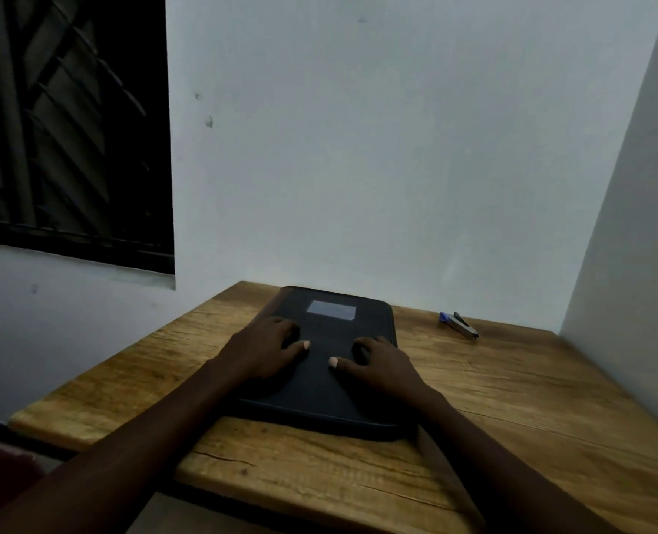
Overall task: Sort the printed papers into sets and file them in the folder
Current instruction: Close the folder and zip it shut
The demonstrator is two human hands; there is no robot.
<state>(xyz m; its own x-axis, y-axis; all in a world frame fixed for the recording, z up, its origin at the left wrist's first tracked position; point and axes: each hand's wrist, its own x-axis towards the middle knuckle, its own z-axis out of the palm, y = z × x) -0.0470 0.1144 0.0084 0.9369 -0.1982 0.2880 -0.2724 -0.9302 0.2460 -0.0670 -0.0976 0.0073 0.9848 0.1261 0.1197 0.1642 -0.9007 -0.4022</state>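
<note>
A black zip folder [335, 406] lies closed and flat on the wooden desk [512, 398], with a pale label window [331, 309] near its far end. My left hand [265, 350] rests palm down on the folder's left half, fingers curled and thumb stretched toward the middle. On the right half lies my right hand [377, 366], also palm down with curled fingers and its thumb pointing left. Neither hand grips anything. No printed papers are visible.
A blue and metal stapler [459, 323] lies on the desk at the back right, near the white wall. The desk sits in a room corner, with a dark window [69, 129] at the upper left. A dark red seat edge [0, 468] shows at lower left.
</note>
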